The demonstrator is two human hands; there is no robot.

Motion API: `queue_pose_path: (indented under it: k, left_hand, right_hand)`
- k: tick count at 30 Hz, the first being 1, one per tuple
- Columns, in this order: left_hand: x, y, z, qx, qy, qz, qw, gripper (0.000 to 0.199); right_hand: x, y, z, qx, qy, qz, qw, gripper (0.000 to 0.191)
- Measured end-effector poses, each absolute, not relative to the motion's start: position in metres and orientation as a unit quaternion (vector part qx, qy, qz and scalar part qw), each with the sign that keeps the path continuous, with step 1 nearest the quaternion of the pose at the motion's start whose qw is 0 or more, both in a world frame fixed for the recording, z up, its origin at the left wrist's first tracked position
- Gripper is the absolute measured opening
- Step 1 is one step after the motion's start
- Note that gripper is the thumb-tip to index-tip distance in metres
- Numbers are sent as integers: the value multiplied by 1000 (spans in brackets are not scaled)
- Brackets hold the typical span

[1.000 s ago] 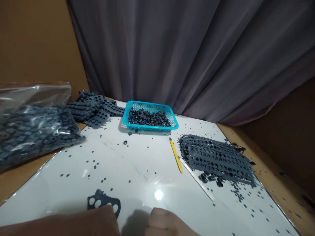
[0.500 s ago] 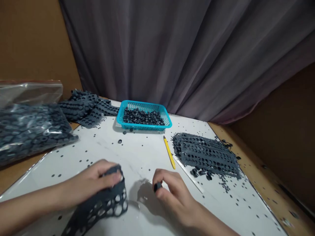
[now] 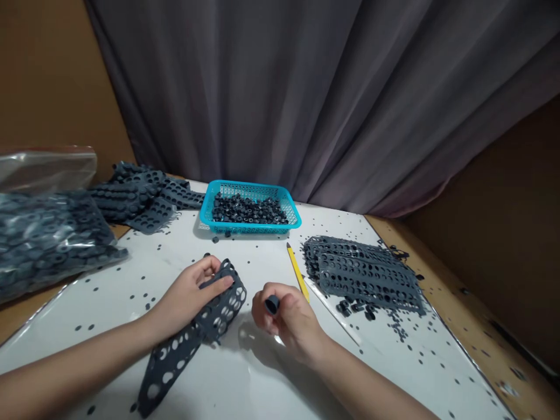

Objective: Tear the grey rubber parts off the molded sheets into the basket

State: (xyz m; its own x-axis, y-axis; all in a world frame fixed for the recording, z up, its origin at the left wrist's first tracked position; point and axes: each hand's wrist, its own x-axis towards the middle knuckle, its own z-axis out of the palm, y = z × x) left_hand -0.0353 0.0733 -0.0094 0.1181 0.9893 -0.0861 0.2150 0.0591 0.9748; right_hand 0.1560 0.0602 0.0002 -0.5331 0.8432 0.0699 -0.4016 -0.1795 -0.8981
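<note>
Left hand (image 3: 188, 296) is gripping one perforated grey rubber sheet (image 3: 172, 359), fingers (image 3: 216, 284) clenched on it above the white counter (image 3: 262, 376), while right hand (image 3: 291, 318) is pinching one small dark rubber ring (image 3: 272, 304) near one yellow pencil (image 3: 297, 273), with one blue basket (image 3: 210, 213) of rings sitting beyond.

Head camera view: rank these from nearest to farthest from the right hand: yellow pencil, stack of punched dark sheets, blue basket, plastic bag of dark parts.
From the right hand:
1. Yellow pencil, just ahead, slightly right.
2. Stack of punched dark sheets, to the right.
3. Blue basket, ahead, slightly left, at the table's far edge.
4. Plastic bag of dark parts, far left.
</note>
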Motion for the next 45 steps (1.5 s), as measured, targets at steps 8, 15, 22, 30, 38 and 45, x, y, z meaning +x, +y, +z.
queue_pose_path:
  k: [8, 15, 22, 30, 38, 45]
  left_hand:
    - [-37, 89, -26, 574, 536, 383, 486, 23]
    - [-40, 97, -41, 524, 540, 398, 525, 27]
    - [-42, 95, -48, 514, 517, 384, 567, 34]
    - [-45, 94, -48, 545, 426, 377, 616, 42]
    - [-46, 97, -56, 464, 414, 374, 688, 57]
    - [-51, 105, -53, 302, 403, 391, 770, 43]
  right_hand:
    - [136, 71, -3, -200, -431, 762, 440, 54]
    - [157, 170, -5, -407, -661, 461, 431, 39]
    - [158, 223, 9, -527, -790, 65, 308, 33]
    - [128, 127, 22, -299, -927, 207, 98, 37]
    - [115, 128, 23, -298, -930, 201, 77, 39]
    - [108, 135, 11, -322, -921, 188, 111, 35]
